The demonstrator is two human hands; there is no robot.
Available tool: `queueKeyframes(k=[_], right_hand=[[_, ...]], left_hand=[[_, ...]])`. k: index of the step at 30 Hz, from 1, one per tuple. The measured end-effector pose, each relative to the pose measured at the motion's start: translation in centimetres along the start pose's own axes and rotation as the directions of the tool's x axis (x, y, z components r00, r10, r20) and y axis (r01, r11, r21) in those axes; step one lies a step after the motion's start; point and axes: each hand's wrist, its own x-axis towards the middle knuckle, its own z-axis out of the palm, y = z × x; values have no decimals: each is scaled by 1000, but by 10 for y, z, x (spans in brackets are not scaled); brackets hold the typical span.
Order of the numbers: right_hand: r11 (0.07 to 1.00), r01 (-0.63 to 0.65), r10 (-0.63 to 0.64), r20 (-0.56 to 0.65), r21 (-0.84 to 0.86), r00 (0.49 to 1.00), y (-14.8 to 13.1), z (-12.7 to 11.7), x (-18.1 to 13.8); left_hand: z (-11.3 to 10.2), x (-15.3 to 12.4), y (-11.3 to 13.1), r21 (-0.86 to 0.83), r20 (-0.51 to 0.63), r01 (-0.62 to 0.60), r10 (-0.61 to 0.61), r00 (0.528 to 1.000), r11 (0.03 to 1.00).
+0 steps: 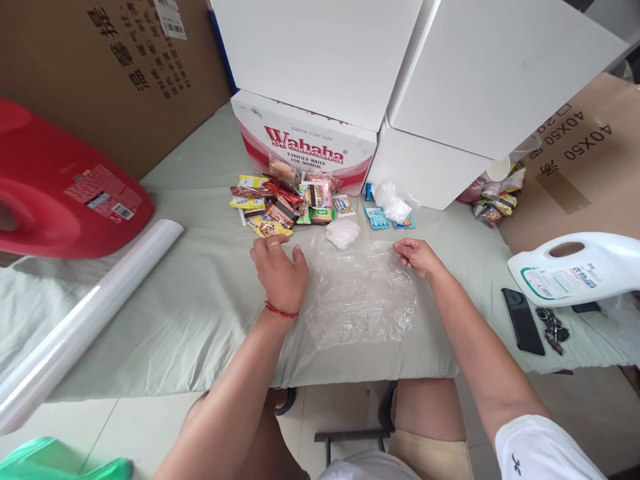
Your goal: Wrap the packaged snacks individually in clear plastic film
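A "Wahaha Purified Water" carton (305, 145) stands behind; right fingers (406, 248) pinch clear film (361, 300), left fingers (264, 249) loosely spread.

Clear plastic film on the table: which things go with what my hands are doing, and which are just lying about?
Likely in use:
clear plastic film, pinched by your right hand
snack packets, close to your left hand

Seemingly just lying about:
phone
keys
white jug
red jug
white roll
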Motion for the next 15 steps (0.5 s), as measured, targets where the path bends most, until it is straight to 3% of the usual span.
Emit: queueKeyframes(k=[2, 3, 4, 6, 7, 10, 15], right_hand=[[1000, -1, 1, 3, -22, 1000, -5, 3, 8], [999, -1, 1, 3, -32, 1000, -7, 4, 11], [999, -1, 1, -1, -40, 1000, -10, 5, 14], [999, 3, -4, -24, -45, 1000, -13, 5, 17], [999, 5, -7, -39, -43, 999, -14, 4, 16], [1000, -20, 20, -56, -4, 998, -9, 0, 6], [999, -35, 35, -22, -3, 999, 18, -12, -22]], left_hand=[[-2, -2, 6, -36, -70, -200, 197, 978, 979], [-2, -5, 10, -54, -31, -327, 325, 945, 944], [-1, -10, 14, -76, 60, -450, 454, 889, 890], [5, -21, 20, -133, 322, -617, 622, 713, 776], [9, -28, 21, -123, 430, -633, 616, 660, 764], [21, -46, 20, 62, 601, -532, 394, 695, 845], [27, -59, 12, 132, 671, -536, 323, 667, 834]])
